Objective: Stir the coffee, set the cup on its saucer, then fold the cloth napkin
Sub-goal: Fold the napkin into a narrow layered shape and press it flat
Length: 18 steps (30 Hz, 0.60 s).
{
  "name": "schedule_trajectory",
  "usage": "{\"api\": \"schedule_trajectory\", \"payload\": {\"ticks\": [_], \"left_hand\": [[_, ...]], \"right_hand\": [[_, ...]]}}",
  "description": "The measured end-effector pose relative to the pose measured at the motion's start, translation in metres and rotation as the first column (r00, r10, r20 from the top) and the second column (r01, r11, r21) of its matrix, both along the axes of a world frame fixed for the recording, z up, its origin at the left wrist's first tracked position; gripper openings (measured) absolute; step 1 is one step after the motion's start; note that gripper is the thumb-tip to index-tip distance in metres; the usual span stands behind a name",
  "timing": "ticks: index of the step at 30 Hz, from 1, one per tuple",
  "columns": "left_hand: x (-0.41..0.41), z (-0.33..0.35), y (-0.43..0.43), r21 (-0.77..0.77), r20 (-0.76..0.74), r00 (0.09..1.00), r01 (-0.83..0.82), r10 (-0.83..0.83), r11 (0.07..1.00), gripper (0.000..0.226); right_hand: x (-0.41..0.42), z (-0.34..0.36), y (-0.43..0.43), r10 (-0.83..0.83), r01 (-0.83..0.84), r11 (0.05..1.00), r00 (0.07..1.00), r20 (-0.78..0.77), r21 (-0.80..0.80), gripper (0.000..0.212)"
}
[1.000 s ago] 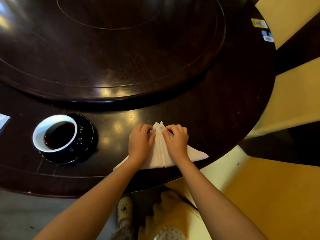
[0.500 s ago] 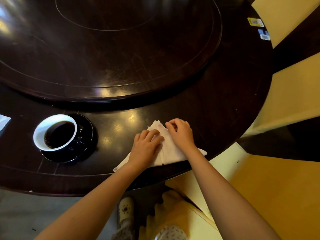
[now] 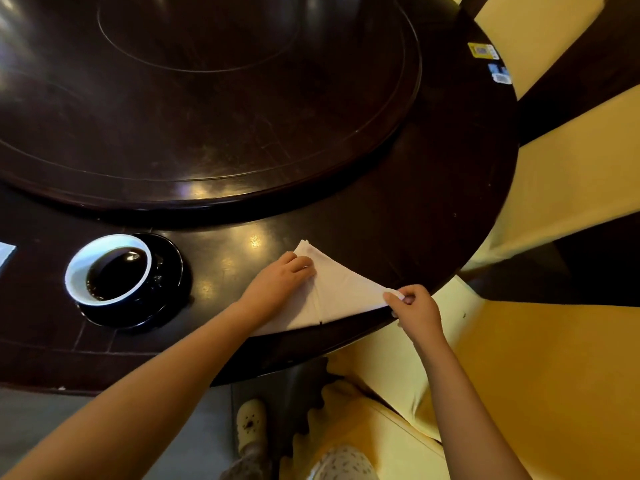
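Observation:
A white cloth napkin (image 3: 341, 287), folded into a triangle, lies at the near edge of the dark round table (image 3: 433, 220). My left hand (image 3: 277, 284) presses flat on its left half, fingers near the top corner. My right hand (image 3: 414, 308) pinches the napkin's right corner at the table edge. To the left, a white-lined cup of black coffee (image 3: 109, 268) sits on its dark saucer (image 3: 166, 299). No spoon is visible.
A large raised turntable (image 3: 207, 98) fills the table's middle. Stickers (image 3: 483, 51) lie near the far right edge. A white object (image 3: 5, 252) shows at the left border. Yellow chair covers (image 3: 571, 185) stand right; my feet and lap are below.
My right hand slid from the napkin's top down to its right corner and pinched it. My left hand shifted up onto the left half. The cup stayed put.

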<state>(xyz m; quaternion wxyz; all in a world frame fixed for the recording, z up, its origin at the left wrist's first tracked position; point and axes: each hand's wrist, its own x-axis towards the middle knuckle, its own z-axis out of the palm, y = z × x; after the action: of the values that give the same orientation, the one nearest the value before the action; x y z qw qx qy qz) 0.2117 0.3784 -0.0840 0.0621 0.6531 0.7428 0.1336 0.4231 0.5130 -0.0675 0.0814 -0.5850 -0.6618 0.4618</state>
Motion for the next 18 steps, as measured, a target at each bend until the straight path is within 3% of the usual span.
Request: {"api": "schedule_trajectory", "payload": {"ticks": [3,5,8,11,15,18], "left_hand": [[-0.008,0.0,0.002,-0.006,-0.039,0.999,0.02,-0.02,1.0,0.036],[-0.016,0.001,0.002,0.007,-0.088,0.996,0.002,-0.001,1.0,0.032],[-0.026,-0.001,0.001,0.027,-0.042,0.997,-0.056,0.057,0.998,0.027],[-0.028,-0.003,0.002,-0.007,-0.002,0.996,-0.085,0.085,0.996,0.029],[-0.032,0.001,-0.004,-0.04,0.245,0.951,-0.186,0.19,0.982,0.038],[-0.031,0.01,-0.032,-0.066,0.418,0.822,-0.396,0.386,0.916,0.043]], "right_hand": [[-0.015,0.016,-0.009,-0.103,0.082,0.986,0.983,-0.15,-0.144,0.025],[-0.024,0.028,-0.019,-0.134,0.125,0.99,0.967,-0.217,-0.059,0.021],[-0.037,0.046,-0.044,-0.026,0.061,0.994,0.941,-0.337,0.093,0.019],[-0.052,0.058,-0.075,0.138,-0.088,0.986,0.902,-0.409,0.14,0.021],[-0.068,0.048,-0.104,0.274,-0.221,0.96,0.867,-0.417,0.171,0.017],[-0.075,0.037,-0.111,0.308,-0.232,0.944,0.872,-0.381,0.234,0.016]]}}
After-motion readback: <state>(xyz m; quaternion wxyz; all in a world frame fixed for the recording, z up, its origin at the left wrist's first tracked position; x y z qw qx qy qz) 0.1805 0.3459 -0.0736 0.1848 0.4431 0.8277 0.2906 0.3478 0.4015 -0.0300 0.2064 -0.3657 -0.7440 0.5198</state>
